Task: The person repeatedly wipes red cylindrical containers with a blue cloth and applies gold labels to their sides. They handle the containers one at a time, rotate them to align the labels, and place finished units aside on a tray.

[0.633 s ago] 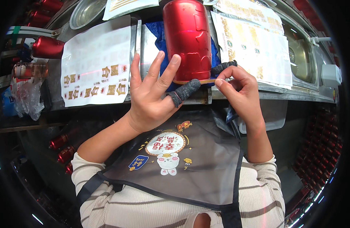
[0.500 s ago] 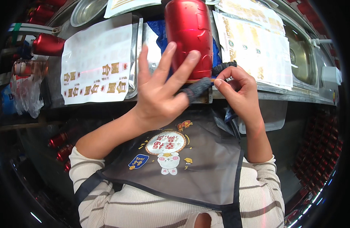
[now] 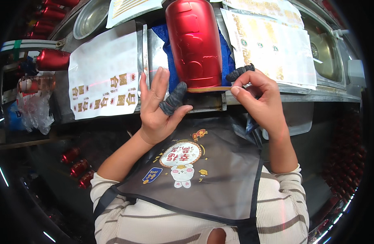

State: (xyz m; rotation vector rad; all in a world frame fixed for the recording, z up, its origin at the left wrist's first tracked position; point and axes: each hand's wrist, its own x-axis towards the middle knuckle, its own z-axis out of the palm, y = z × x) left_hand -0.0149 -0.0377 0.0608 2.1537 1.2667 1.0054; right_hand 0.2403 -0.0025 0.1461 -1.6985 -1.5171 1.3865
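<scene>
A shiny red bottle (image 3: 197, 44) with raised relief on its surface lies on a blue cloth (image 3: 229, 53), its base toward me. Along the base edge runs a thin golden-brown strip (image 3: 209, 89). My right hand (image 3: 260, 95) pinches the right end of this strip between thumb and forefinger. Spread beside the bottle's lower left, my left hand (image 3: 156, 107) is open and holds nothing. Dark knitted finger covers (image 3: 173, 99) sit on a finger of each hand. Whether the strip's left end touches the bottle, I cannot tell.
White sheets with gold decals (image 3: 103, 77) lie left of the bottle, and more decal sheets (image 3: 272, 53) lie right. A metal bowl (image 3: 91, 20) stands far left, a sink basin (image 3: 323, 53) far right. Another red bottle (image 3: 53, 59) lies at the left. Plastic bags (image 3: 35, 110) hang below it.
My left hand has drawn back left off the bottle. The bottle's relief has shifted, as if it has rolled. More of the strip shows; my right hand still pinches its end.
</scene>
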